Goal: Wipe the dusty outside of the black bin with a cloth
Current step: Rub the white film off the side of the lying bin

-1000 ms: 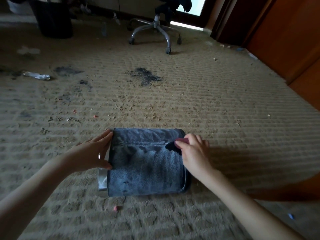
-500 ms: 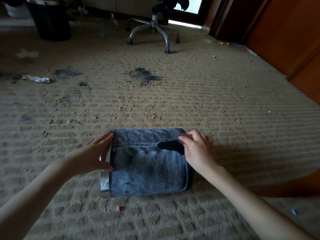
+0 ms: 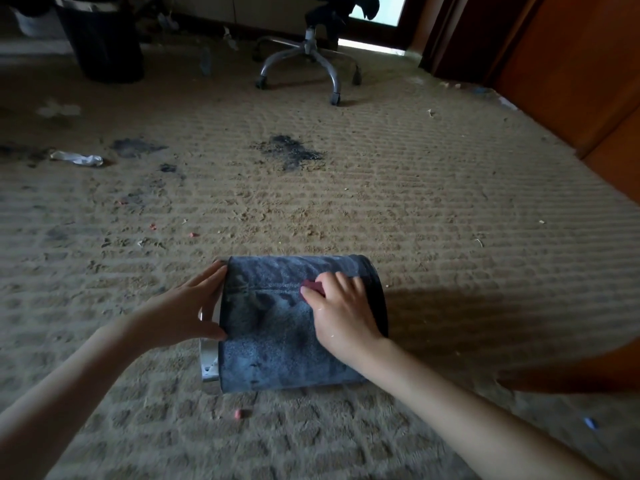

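Observation:
The black bin (image 3: 273, 344) lies on its side on the carpet, its curved side grey with dust, its silver rim (image 3: 209, 362) facing left. My left hand (image 3: 188, 311) grips that rim end, fingers over the top and thumb below. My right hand (image 3: 341, 306) presses a small pink cloth (image 3: 313, 286) onto the bin's upper side, fingers curled over it so only a corner shows. A darker wiped streak runs along the bin's right part.
The tan carpet (image 3: 398, 209) is littered with crumbs, dark stains (image 3: 287, 150) and a crumpled wrapper (image 3: 78, 158). An office chair base (image 3: 308, 60) and another black bin (image 3: 100, 39) stand at the back. Wooden furniture (image 3: 571, 71) lines the right side.
My right hand has slid the cloth leftward and slightly down across the bin's side. My left hand and the bin have stayed put.

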A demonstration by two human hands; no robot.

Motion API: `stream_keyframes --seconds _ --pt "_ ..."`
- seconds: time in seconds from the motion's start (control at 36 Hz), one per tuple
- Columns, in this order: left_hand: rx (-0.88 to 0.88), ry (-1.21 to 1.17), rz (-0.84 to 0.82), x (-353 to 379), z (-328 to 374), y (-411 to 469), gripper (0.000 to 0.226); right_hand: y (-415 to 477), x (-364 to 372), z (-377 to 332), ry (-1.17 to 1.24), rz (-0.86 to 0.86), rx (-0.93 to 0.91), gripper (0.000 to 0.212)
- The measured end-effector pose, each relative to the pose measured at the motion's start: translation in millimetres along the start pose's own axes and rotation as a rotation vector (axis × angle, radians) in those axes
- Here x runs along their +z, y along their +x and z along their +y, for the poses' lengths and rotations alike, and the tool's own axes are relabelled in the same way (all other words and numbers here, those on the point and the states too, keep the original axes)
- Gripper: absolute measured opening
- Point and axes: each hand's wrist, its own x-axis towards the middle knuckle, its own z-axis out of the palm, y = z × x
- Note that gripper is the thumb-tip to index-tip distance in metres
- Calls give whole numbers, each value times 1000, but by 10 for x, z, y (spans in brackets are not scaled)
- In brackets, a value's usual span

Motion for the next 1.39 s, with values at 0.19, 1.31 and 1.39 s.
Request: stream_keyframes --seconds 0.19,1.31,1.39 --pt "1 -27 -1 4 25 -15 121 -158 -157 659 10 29 152 34" --pt "-22 -89 -57 -100 89 47 121 -206 -55 928 24 -8 -261 35" --pt "-11 -85 -60 -103 86 42 120 -383 -28 991 20 18 -253 32"
